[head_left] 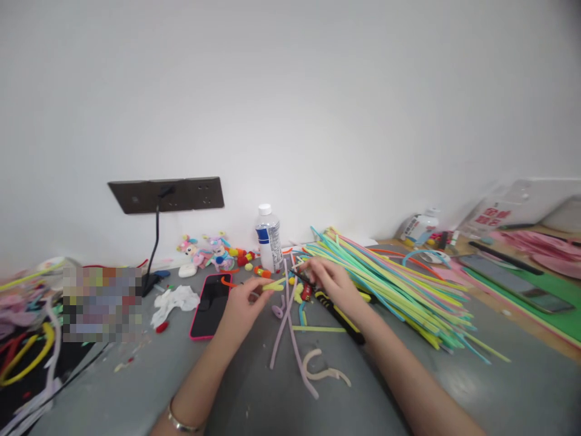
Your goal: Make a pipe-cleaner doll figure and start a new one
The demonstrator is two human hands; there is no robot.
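Observation:
My left hand (245,303) pinches one end of a short yellow pipe cleaner (275,284) above the grey table (254,393). My right hand (331,281) is closed round the handle of a black and yellow tool (338,312), whose tip meets the yellow piece near a small red bit (307,292). Two long lilac pipe cleaners (290,327) lie crossed under my hands. A curled cream pipe cleaner (320,369) rests nearer to me.
A big fan of bright pipe cleaners (408,278) spreads to the right. A phone in a pink case (211,306), crumpled white tissue (175,300), a water bottle (269,239) and small plush toys (206,249) sit behind. A wall socket strip (166,194) carries a black cable.

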